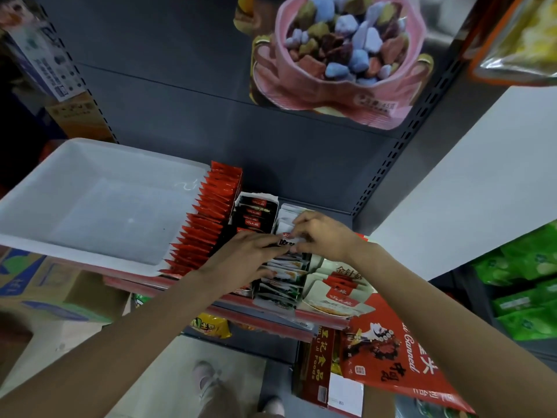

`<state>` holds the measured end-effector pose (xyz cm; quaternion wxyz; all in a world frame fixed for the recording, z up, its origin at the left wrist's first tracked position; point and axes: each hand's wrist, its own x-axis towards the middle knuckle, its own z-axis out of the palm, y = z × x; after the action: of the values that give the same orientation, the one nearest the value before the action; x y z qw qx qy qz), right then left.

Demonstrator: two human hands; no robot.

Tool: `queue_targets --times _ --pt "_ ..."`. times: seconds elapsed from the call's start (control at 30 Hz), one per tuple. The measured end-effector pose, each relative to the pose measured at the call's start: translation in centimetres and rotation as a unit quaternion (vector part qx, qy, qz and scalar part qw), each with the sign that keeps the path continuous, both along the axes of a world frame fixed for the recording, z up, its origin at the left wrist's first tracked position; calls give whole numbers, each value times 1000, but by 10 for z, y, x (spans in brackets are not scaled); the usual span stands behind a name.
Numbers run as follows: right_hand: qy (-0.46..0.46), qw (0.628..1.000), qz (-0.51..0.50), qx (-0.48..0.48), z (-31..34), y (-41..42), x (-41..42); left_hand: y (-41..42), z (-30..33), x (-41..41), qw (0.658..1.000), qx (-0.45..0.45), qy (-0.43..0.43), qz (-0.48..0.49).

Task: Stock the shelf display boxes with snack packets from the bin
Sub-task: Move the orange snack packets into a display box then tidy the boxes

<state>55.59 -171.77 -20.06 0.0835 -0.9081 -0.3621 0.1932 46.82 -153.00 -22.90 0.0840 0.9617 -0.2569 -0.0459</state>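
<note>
Nothing left in the bin: the white bin (99,203) on the shelf (271,322) shows only its bare bottom
Red packets: a full row (205,224) stands on edge just beside the bin
Black packets: a display box (256,215) of them sits next to the red row
Packet in hand: both hands meet on one small packet (286,241) above the boxes
Left hand (250,254): fingers pinch the packet's near end
Right hand (322,236): fingers curled on its far end, though the grip is partly hidden
White packets: the box (289,218) under the hands looks nearly full
Progress: judged almost done, with this last packet to slot in
</note>
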Motion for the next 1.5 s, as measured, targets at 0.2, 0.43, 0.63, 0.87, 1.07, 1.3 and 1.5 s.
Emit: queue_targets --times 0.2,0.43,0.63,0.87,1.07,1.3,1.5 --pt "-53 998 -14 -13 -8 1 1 2 0 -3 999 -21 -25 -17" --pt "-7 1000 0 -26 -1 1 0 2 -2 -7 1000 -2 -22 -10" --pt "16 1000 2 -24 4 -1 0 1 -4 -12 992 -22 -122 -12" --pt "-97 993 -3 -62 -9 3 -7 0 -1 -12 995 -102 0 18" --pt "-101 992 -69 34 -7 -1 -9 -5 -2 -10 995 -82 -20 46" --pt "-95 994 -31 -44 -7 2 -11 -17 -3 1 994 -68 0 85" --pt "-59 996 -39 -57 -9 3 -3 -14 5 1 998 -26 -37 54"
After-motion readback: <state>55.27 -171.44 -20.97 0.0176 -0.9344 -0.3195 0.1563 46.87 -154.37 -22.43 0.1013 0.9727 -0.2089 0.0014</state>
